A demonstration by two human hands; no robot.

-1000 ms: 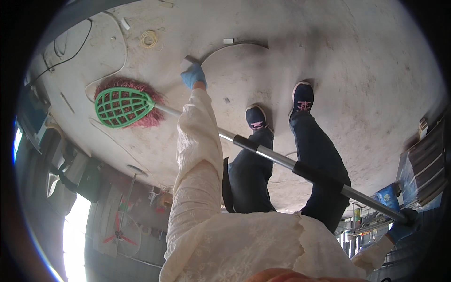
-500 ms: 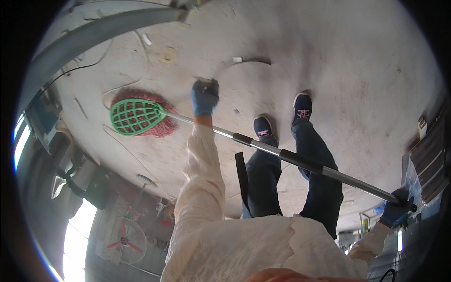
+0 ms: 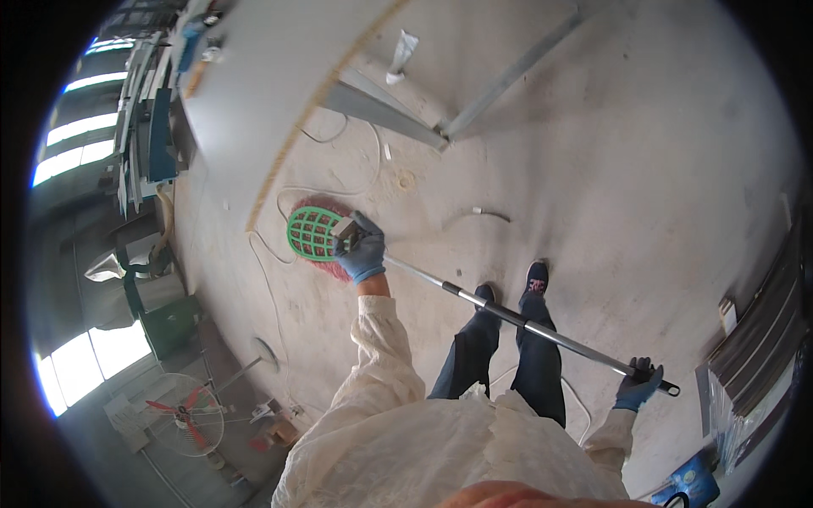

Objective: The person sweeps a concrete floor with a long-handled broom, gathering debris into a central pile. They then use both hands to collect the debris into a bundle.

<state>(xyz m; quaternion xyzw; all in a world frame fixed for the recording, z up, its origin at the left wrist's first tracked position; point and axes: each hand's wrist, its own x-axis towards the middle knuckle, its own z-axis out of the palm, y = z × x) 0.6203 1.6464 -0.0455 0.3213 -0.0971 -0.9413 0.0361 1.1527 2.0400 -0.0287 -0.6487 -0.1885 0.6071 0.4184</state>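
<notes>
A long flat mop runs across the view, with a green lattice head [image 3: 308,234] over red-pink fringe at the left and a silver handle [image 3: 569,343] with dark sleeves sloping down to the right. My right hand [image 3: 637,391], in a blue glove, is closed round the handle close to its looped end. Raised above the mop head, my blue-gloved left hand [image 3: 366,256] grips a small tan-grey block [image 3: 344,229]. It covers part of the mop head and the joint with the handle. The block's exact kind cannot be made out.
A large pale tabletop [image 3: 279,68] with a brownish edge fills the upper left, on grey metal legs [image 3: 517,76]. Cables [image 3: 373,161] and a short curved strip [image 3: 493,213] lie on the floor. A fan [image 3: 186,415] stands lower left; dark stacked panels [image 3: 762,339] are at right.
The view has shifted, bringing the tabletop and its legs into sight. My left hand now overlaps the mop head with the block showing. My right hand still holds the handle end.
</notes>
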